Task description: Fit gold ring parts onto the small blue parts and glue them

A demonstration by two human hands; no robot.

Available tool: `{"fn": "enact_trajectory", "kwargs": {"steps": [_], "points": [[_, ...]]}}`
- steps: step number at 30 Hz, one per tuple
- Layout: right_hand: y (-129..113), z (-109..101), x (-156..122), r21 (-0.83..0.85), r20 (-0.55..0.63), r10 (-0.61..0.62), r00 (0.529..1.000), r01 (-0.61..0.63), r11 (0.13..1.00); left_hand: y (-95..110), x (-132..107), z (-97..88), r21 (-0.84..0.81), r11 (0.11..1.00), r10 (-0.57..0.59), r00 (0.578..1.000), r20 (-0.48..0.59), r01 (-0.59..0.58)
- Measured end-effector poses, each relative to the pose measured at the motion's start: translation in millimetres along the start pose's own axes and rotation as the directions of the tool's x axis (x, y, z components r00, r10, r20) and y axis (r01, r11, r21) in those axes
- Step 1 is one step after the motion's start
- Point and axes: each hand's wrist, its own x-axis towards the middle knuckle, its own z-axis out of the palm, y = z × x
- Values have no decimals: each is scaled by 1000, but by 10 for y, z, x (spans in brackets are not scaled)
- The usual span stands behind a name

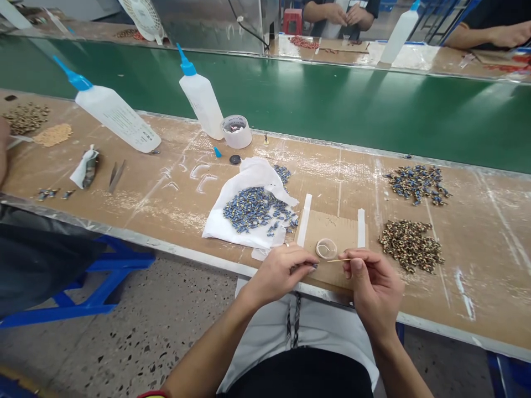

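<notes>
Your left hand (277, 272) fingers pinch a small blue part (309, 267) | right hand (373, 287) fingers pinch the thin stick (338, 260) | brace wrists on counter (477, 249), steady the tip.

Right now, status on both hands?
Left hand pinches a blue part. Right hand holds a stick, tip toward the part. Dish sits just behind the stick, on the card.

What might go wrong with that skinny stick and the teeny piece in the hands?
1. The tiny piece pinched in the left hand sits close to the table edge, so it might slip and drop to the floor.
2. The thin stick in the right hand looks easy to snap, or could tip the little clear dish beside its tip.
</notes>
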Motion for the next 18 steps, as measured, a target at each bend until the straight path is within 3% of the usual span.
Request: {"fn": "enact_trajectory", "kwargs": {"steps": [18], "points": [[92,10,-120,-82,112,-56,992,66,994,1,22,37,38,999,23,1000,-15,-22]]}}
